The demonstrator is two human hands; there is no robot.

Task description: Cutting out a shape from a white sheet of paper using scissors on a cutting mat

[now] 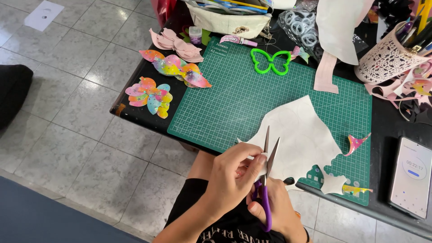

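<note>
Scissors (266, 180) with purple handles sit in our right hand (274, 211), fingers curled through the loops, both blades parted and pointing to twelve o'clock. Our left hand (234, 173) pinches the near edge of one pale sheet (301, 135), thumb and fingertips pressed together on it just beside the blades. That sheet lies on the green cutting mat (234, 99), spreading from our hands toward one o'clock, faint circles traced on it.

We count one green butterfly-shaped cutter (270, 62) at twelve o'clock on the mat. At ten o'clock lie three clusters of cut shapes: one plain pink stack (175, 44), one rainbow pair (175, 68) overlapping the mat's corner, and one rainbow pile (149, 96) on the black table (135, 112). At three o'clock we see two curled rainbow scraps (356, 143) and one small white offcut (333, 183). One phone (411, 175) lies farther out at three o'clock, screen lit. One pink lattice pen holder (384, 60) stands at two o'clock.
</note>
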